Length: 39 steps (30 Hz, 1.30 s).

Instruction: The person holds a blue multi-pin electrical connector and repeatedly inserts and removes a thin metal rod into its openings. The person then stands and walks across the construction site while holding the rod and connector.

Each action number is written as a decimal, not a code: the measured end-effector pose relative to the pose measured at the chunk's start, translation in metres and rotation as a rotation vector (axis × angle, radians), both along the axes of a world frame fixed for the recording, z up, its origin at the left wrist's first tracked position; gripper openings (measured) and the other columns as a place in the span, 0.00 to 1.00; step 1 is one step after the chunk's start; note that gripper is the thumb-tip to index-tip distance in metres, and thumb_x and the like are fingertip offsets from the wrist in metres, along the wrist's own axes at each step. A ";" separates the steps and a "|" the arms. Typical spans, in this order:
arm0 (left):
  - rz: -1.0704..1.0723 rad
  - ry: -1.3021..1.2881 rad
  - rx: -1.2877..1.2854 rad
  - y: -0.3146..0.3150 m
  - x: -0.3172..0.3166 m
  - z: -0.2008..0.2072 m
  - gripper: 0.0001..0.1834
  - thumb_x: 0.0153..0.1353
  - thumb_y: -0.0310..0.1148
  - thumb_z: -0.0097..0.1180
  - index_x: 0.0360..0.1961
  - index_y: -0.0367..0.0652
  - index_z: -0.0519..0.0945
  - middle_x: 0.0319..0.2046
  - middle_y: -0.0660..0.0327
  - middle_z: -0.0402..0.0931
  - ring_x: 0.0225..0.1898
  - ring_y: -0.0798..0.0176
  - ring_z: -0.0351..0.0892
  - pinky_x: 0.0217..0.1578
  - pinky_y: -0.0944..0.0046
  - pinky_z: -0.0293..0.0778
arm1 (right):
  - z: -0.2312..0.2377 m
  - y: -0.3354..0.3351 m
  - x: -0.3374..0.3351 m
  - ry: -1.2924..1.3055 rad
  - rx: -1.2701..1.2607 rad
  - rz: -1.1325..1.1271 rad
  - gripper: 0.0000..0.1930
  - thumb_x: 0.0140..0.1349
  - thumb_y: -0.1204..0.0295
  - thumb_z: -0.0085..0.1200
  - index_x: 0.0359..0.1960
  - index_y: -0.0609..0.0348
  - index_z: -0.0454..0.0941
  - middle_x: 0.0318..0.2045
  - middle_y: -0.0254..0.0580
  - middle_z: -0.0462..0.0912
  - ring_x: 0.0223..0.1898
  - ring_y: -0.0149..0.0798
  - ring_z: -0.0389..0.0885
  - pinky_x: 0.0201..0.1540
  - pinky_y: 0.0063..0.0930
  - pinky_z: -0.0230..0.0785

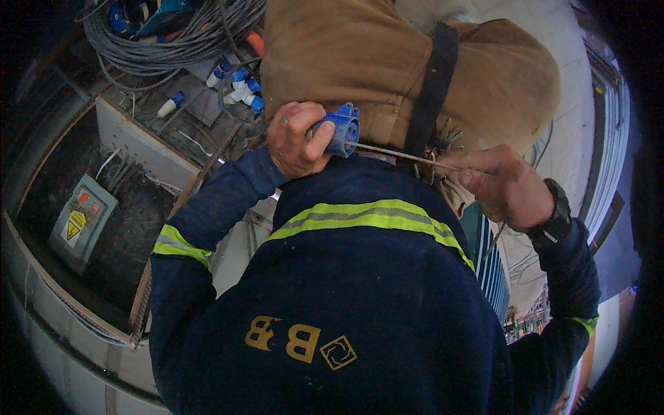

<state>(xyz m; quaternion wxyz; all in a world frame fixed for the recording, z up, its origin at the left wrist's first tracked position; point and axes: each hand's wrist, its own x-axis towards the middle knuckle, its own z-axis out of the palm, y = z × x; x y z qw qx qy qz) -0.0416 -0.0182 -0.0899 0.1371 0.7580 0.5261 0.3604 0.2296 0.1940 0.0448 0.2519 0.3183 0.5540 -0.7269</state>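
Two hands work close to the chest, above a navy work top with yellow-green reflective bands (373, 216); tan trousers (415, 69) crossed by a black strap fill the upper middle of the view; left of the body sits an open grey enclosure (149, 149) with loose wires inside, and below it a grey box carrying a yellow warning label (81, 221); a large coil of grey cable (173, 38) lies at the top left, with several blue-and-white plugs (242, 90) just beside it.

Left hand (296, 138): fingers wrapped tight around the body of a blue industrial connector (340, 128), its open face turned toward the right hand. Right hand (505, 185): fingers pinched together on the far end of a thin rod-like tool or wire (398, 153), too slender to tell which; a black wristwatch (557, 218) sits on that wrist.

The thin piece runs from the right fingers to the connector's face, its tip touching or just inside; I cannot tell how deep.

Judgement on progress: connector is picked out and held, work on its face is under way; no cable is visibly attached to it, and no cover or back shell is seen going on; that appears left to do.
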 end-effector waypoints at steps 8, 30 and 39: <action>0.013 -0.020 -0.005 -0.003 0.001 -0.004 0.47 0.25 0.29 0.71 0.55 0.48 0.66 0.47 0.51 0.67 0.42 0.47 0.77 0.38 0.48 0.76 | -0.017 -0.015 0.015 0.183 0.238 0.000 0.17 0.64 0.74 0.50 0.54 0.60 0.79 0.17 0.43 0.76 0.18 0.38 0.75 0.23 0.34 0.67; 0.041 0.002 0.013 -0.001 0.007 -0.004 0.44 0.28 0.28 0.71 0.54 0.48 0.66 0.46 0.53 0.68 0.41 0.49 0.78 0.39 0.50 0.76 | 0.007 -0.007 0.009 0.101 0.118 -0.041 0.15 0.63 0.79 0.50 0.51 0.66 0.79 0.30 0.54 0.83 0.28 0.37 0.78 0.35 0.31 0.70; 0.079 -0.017 0.048 0.000 0.009 -0.009 0.43 0.29 0.29 0.71 0.54 0.49 0.67 0.46 0.54 0.68 0.41 0.50 0.79 0.38 0.49 0.77 | 0.010 0.008 -0.009 -0.070 0.048 0.053 0.13 0.62 0.78 0.50 0.48 0.64 0.80 0.35 0.52 0.83 0.31 0.42 0.81 0.35 0.32 0.72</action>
